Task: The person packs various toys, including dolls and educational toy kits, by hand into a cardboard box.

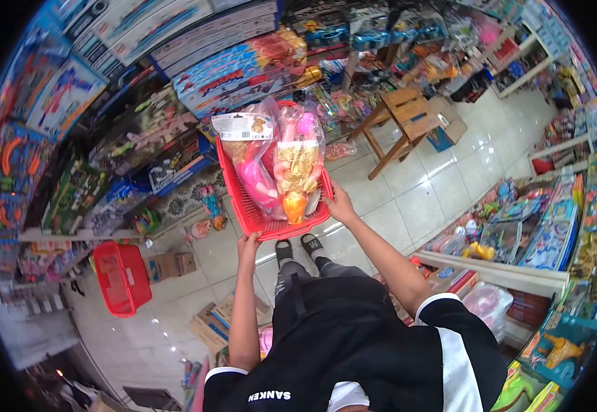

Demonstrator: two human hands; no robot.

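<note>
A red plastic basket (238, 200) is held out in front of me, above the tiled floor. My left hand (249, 242) grips its near left corner, fingers curled at the rim. On the right side my right hand (340, 204) closes around the rim, part of the fingers hidden behind it. Inside lie toys in clear plastic bags: a doll (297, 168) in a gold dress with orange hair and, left of it, a pink bagged toy (257, 180). A white header card (243, 126) with a bear picture tops the left bag.
A second red basket (122, 278) stands on the floor at left, beside cardboard pieces (168, 265). Ahead to the right is a wooden stool (406, 118) with an open box (446, 122). Shelves packed with toys line both sides; a low display (494, 275) edges the right.
</note>
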